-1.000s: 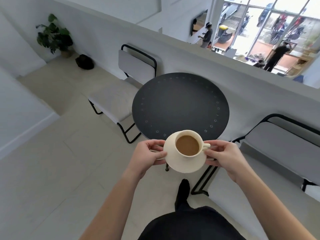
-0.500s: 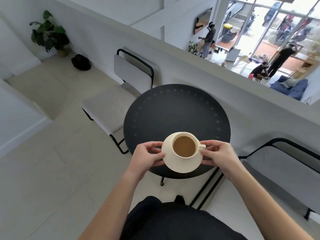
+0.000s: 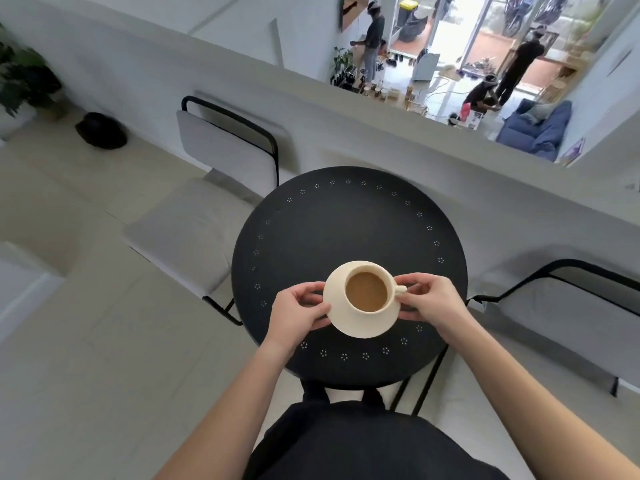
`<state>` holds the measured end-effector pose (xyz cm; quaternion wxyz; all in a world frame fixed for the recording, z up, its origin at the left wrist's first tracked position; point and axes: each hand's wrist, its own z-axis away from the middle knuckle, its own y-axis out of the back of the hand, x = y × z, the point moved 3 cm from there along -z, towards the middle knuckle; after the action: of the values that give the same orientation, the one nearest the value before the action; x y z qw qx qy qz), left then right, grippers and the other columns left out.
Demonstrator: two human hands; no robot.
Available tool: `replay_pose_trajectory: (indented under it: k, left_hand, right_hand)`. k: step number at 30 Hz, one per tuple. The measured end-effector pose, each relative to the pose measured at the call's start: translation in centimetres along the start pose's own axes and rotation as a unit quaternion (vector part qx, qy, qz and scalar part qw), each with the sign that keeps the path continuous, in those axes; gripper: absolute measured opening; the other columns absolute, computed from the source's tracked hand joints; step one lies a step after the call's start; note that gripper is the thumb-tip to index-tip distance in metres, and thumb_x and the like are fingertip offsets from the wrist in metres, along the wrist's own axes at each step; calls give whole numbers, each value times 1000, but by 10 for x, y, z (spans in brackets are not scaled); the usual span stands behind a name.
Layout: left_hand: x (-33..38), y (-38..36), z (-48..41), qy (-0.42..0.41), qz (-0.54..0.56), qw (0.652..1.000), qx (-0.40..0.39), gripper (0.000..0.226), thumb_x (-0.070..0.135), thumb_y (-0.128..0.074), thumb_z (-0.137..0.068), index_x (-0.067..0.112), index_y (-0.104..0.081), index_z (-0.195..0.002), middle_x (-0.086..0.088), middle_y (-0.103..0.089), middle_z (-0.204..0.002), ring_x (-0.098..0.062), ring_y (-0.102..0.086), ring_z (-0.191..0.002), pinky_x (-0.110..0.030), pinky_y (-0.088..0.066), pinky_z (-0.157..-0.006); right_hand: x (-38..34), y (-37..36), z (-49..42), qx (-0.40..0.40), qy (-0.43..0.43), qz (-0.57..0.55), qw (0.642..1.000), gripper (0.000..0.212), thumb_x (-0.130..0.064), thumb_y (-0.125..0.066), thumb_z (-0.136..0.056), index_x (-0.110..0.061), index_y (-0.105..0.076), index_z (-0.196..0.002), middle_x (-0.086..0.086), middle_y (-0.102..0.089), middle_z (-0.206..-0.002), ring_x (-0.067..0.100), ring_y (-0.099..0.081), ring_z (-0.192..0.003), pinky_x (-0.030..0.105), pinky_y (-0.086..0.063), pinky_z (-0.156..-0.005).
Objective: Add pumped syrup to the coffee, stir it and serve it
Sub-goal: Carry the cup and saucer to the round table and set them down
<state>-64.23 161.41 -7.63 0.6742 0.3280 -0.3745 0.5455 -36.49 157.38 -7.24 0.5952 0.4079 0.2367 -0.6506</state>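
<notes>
A cream cup point(image 3: 367, 292) of light brown coffee stands on a cream saucer point(image 3: 360, 327), its handle pointing right. My left hand point(image 3: 299, 310) pinches the saucer's left rim and my right hand point(image 3: 429, 301) pinches its right rim, just under the handle. Cup and saucer are over the near half of a round black table point(image 3: 346, 230). Whether the saucer rests on the tabletop or hangs just above it cannot be told.
A grey cushioned chair point(image 3: 207, 202) with a black frame stands left of the table, and another point(image 3: 568, 306) to the right. A low white wall point(image 3: 381, 133) runs behind the table, with a lower floor and people beyond. A plant point(image 3: 24, 77) is far left.
I have stepped up to the table. The cup and saucer, held in both hands, moved from beyond the table's near edge to over its near half.
</notes>
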Motion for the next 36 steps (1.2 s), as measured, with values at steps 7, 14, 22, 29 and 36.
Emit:
replay_pose_trajectory:
  k: [7, 14, 22, 29, 36]
  left_hand:
    - [-7, 7, -68, 31, -8, 999, -12, 35, -5, -80, -94, 18, -83, -120, -18, -83, -105, -28, -84, -101, -40, -72, -82]
    - [-22, 5, -135, 67, -18, 998, -13, 34, -5, -78, -95, 16, -83, -122, -21, -80, -108, -31, -83, -104, -41, -71, -83]
    - [-28, -10, -192, 116, -38, 992, -25, 36, -4, -75, -98, 17, -81, -126, -17, -80, -108, -27, -81, -108, -45, -71, -88]
    - [-30, -19, -218, 153, -49, 987, -22, 41, -5, -72, -96, 17, -77, -131, -9, -80, -104, -20, -80, -107, -40, -71, -89]
    - [-34, -18, -235, 164, -71, 984, -12, 45, -6, -70, -94, 18, -77, -131, -13, -80, -110, -22, -78, -109, -36, -70, -85]
  right_hand:
    - [-7, -19, -52, 25, -38, 14, 999, 20, 0, -80, -93, -15, -83, -106, 11, -72, -83, 22, -82, -79, 45, -70, -76]
    - [-6, -27, -110, 33, -63, 2, 997, 19, -2, -82, -92, -15, -83, -105, 11, -70, -80, 25, -80, -82, 46, -70, -79]
    - [6, -28, -159, 58, -109, -18, 992, 20, 1, -80, -93, -14, -82, -106, 11, -72, -84, 27, -79, -87, 43, -70, -78]
    - [15, -26, -191, 59, -136, -4, 989, 22, -1, -80, -93, -15, -81, -111, 26, -77, -107, 27, -81, -94, 39, -70, -74]
    - [19, -33, -207, 57, -144, -12, 988, 22, 0, -79, -93, -14, -81, -110, 28, -74, -105, 33, -80, -101, 36, -70, -72]
